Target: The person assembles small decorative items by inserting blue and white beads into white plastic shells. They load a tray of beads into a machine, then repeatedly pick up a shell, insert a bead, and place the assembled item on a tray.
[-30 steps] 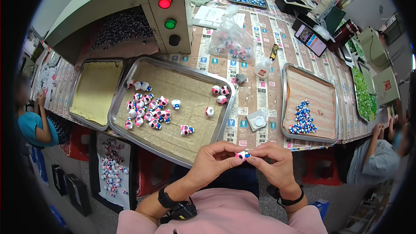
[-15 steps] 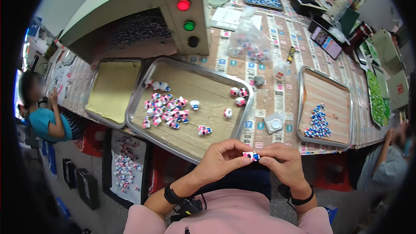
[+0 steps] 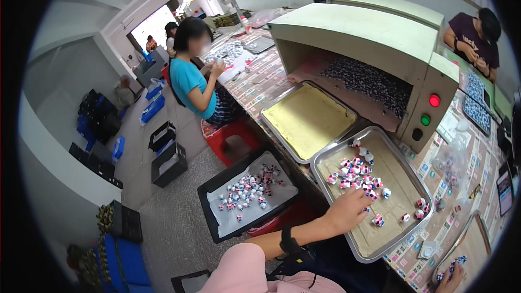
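Observation:
My left hand (image 3: 347, 210) reaches over the metal tray (image 3: 374, 258). Its fingers are bent and closed at the near edge of a pile of small pink, white and blue figurines (image 3: 353, 171). A bit of one figurine (image 3: 367, 209) shows at the fingertips; the rest is covered by the hand. At the lower right, my right hand (image 3: 451, 281) is partly cut off by the picture's dark rim. Its thumb and fingers are apart and touch a heap of small blue-and-white pieces (image 3: 460, 260) in another tray (image 3: 481, 222).
A tray lined with yellow (image 3: 309, 122) sits before a pale green machine (image 3: 358, 27) with lit buttons. A black crate (image 3: 209, 206) of figurines stands low on my left. A person in a turquoise shirt (image 3: 192, 89) sits beyond it. A clear plastic bag (image 3: 450, 160) lies right of the machine.
My view has swung left. My hands have parted from the figurine they held together: the left went to the figurine pile, the right to the blue-and-white heap.

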